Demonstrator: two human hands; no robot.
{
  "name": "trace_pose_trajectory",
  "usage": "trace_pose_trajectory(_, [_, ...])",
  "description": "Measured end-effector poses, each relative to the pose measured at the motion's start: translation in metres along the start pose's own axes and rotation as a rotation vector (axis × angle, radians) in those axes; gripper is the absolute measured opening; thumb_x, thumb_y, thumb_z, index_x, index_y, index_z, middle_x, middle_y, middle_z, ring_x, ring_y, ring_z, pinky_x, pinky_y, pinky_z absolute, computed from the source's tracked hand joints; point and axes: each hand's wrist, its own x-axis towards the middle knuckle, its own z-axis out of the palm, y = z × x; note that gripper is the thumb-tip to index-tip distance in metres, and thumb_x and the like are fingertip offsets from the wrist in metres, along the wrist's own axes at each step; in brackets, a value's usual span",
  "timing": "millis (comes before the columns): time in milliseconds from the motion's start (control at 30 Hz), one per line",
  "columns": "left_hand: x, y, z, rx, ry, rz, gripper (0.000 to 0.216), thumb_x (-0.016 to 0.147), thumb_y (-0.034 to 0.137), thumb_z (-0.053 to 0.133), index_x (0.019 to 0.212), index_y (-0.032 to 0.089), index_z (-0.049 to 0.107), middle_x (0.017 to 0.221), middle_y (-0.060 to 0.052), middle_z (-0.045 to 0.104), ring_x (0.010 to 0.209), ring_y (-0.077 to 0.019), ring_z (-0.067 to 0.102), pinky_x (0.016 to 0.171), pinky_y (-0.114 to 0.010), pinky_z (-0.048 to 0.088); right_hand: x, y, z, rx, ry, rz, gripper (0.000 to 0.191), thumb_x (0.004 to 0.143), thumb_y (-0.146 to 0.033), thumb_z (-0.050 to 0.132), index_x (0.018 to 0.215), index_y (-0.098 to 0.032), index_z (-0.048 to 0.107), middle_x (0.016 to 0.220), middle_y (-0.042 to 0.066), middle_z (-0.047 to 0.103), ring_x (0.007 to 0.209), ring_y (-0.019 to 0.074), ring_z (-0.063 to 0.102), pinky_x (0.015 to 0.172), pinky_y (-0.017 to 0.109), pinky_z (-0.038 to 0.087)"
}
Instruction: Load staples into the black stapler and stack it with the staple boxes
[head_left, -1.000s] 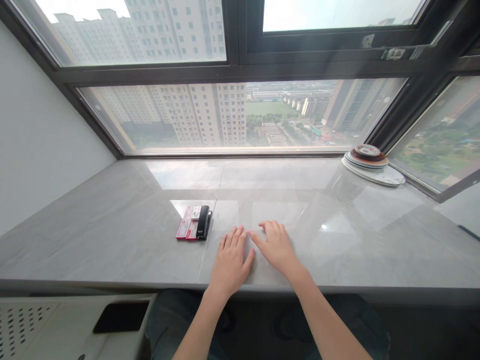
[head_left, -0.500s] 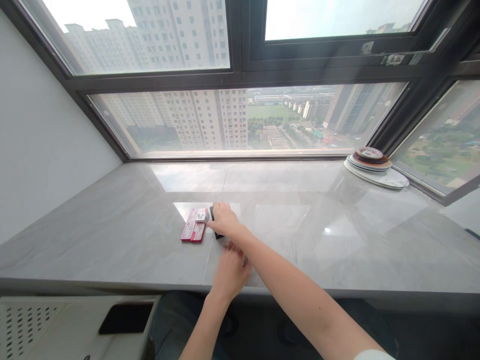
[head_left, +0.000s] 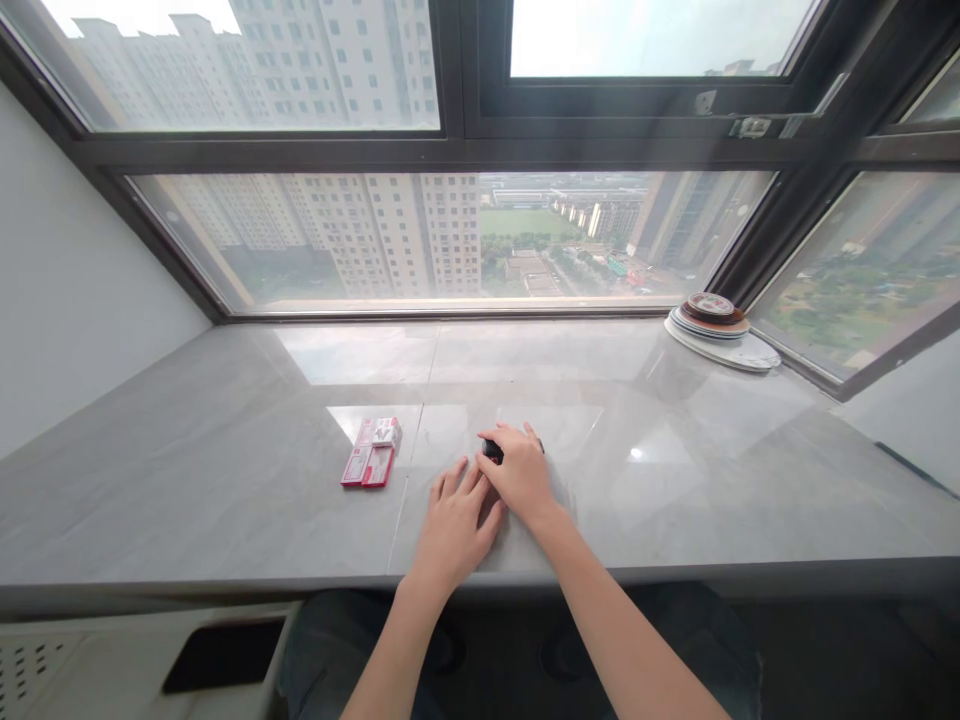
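My right hand is closed over a small, elongated black object on the grey counter. Most of that object is under the palm and fingers, so its kind cannot be made out; one dark end shows at the thumb side. Close by on the left, my left hand lies palm down with its fingers spread. Its fingertips reach near the right thumb, and nothing shows in its grasp. Further left are flat red-and-white packs, with a small white box at their upper right corner.
A stack of round plates or discs sits in the counter's far right corner against the window frame. The grey counter has its front edge just before my legs. A white perforated unit stands below left.
My right hand has shifted right with the black object, away from the packs. The left hand has come out from beneath the right arm, its fingers now spread. The view has turned slightly.
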Motion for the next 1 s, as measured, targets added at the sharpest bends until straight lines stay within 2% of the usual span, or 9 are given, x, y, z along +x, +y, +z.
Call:
trace_pose_trajectory(100, [0.003, -0.001, 0.003, -0.008, 0.022, -0.045, 0.049, 0.103, 0.037, 0.048, 0.152, 0.035, 0.044, 0.161, -0.001, 0.044, 0.149, -0.0298, 0.035, 0.12, -0.053, 0.032, 0.007, -0.01, 0.005, 0.081, 0.135, 0.11, 0.028, 0.09, -0.029, 0.059, 0.113, -0.028, 0.075, 0.121, 0.005, 0.075, 0.123, 0.0237, 0.063, 0.128, 0.055, 0.01])
trace_pose_trajectory(233, [0.008, -0.004, 0.01, -0.043, 0.093, -0.098, 0.047, 0.103, 0.037, 0.049, 0.15, 0.035, 0.045, 0.164, -0.002, 0.04, 0.146, -0.0312, 0.039, 0.116, -0.055, 0.036, 0.019, 0.003, -0.012, 0.565, 0.352, 0.295, 0.038, 0.093, -0.042, 0.055, 0.123, -0.023, 0.069, 0.129, 0.008, 0.072, 0.119, 0.0247, 0.066, 0.116, 0.051, 0.041])
trace_pose_trajectory(333, [0.01, -0.003, 0.013, -0.063, 0.139, -0.104, 0.047, 0.102, 0.035, 0.051, 0.149, 0.034, 0.046, 0.162, -0.004, 0.042, 0.144, -0.0332, 0.041, 0.114, -0.057, 0.037, 0.017, 0.034, -0.031, 0.989, 0.516, 0.474, 0.046, 0.095, -0.049, 0.052, 0.129, -0.02, 0.063, 0.132, 0.011, 0.07, 0.126, 0.0247, 0.064, 0.107, 0.045, 0.051])
trace_pose_trajectory(467, [0.01, 0.001, 0.014, -0.079, 0.148, -0.102, 0.046, 0.102, 0.034, 0.05, 0.148, 0.03, 0.045, 0.161, -0.007, 0.042, 0.145, -0.0315, 0.041, 0.115, -0.055, 0.037, -0.004, 0.074, -0.047, 1.219, 0.451, 0.672, 0.04, 0.093, -0.052, 0.055, 0.12, -0.023, 0.062, 0.134, 0.01, 0.068, 0.132, 0.0248, 0.06, 0.105, 0.045, 0.056])
trace_pose_trajectory(600, [0.007, -0.006, 0.007, -0.094, 0.2, -0.156, 0.044, 0.101, 0.032, 0.05, 0.145, 0.026, 0.046, 0.16, -0.009, 0.043, 0.146, -0.028, 0.039, 0.119, -0.05, 0.036, -0.034, 0.082, -0.058, 1.244, 0.423, 0.672, 0.038, 0.095, -0.057, 0.053, 0.119, -0.029, 0.061, 0.137, 0.007, 0.064, 0.131, 0.0239, 0.061, 0.108, 0.048, 0.055])
trace_pose_trajectory(767, [-0.009, -0.045, -0.017, 0.169, 0.401, -0.515, 0.05, 0.1, 0.036, 0.052, 0.147, 0.02, 0.048, 0.164, -0.015, 0.034, 0.149, -0.0411, 0.028, 0.117, -0.066, 0.03, -0.079, 0.061, -0.07, 1.038, 0.438, 0.61, 0.045, 0.094, -0.051, 0.06, 0.134, -0.03, 0.057, 0.137, 0.007, 0.061, 0.126, 0.0248, 0.063, 0.102, 0.045, 0.059])
trace_pose_trajectory(867, [-0.025, -0.061, -0.026, 0.252, 0.387, -0.549, 0.043, 0.099, 0.036, 0.054, 0.141, 0.027, 0.056, 0.164, -0.011, 0.034, 0.145, -0.0428, 0.031, 0.113, -0.069, 0.031, -0.095, 0.054, -0.073, 0.842, 0.287, 0.595, 0.045, 0.093, -0.053, 0.061, 0.129, -0.026, 0.062, 0.119, 0.009, 0.067, 0.102, 0.0244, 0.07, 0.079, 0.039, 0.064])
trace_pose_trajectory(933, [-0.033, -0.063, -0.028, 0.216, 0.36, -0.481, 0.037, 0.098, 0.033, 0.057, 0.134, 0.034, 0.062, 0.16, -0.006, 0.043, 0.141, -0.0401, 0.038, 0.111, -0.066, 0.036, -0.098, 0.053, -0.073, 0.691, 0.113, 0.59, 0.045, 0.092, -0.056, 0.06, 0.121, -0.023, 0.066, 0.097, 0.007, 0.07, 0.075, 0.02, 0.068, 0.06, 0.032, 0.059])
trace_pose_trajectory(1000, [-0.037, -0.059, -0.026, 0.097, 0.308, -0.361, 0.029, 0.097, 0.03, 0.058, 0.124, 0.036, 0.068, 0.146, -0.004, 0.057, 0.132, -0.0351, 0.049, 0.108, -0.059, 0.043, -0.094, 0.05, -0.071, 0.538, -0.09, 0.565, 0.042, 0.091, -0.057, 0.06, 0.113, -0.022, 0.07, 0.08, 0.003, 0.068, 0.06, 0.0159, 0.06, 0.052, 0.027, 0.049])
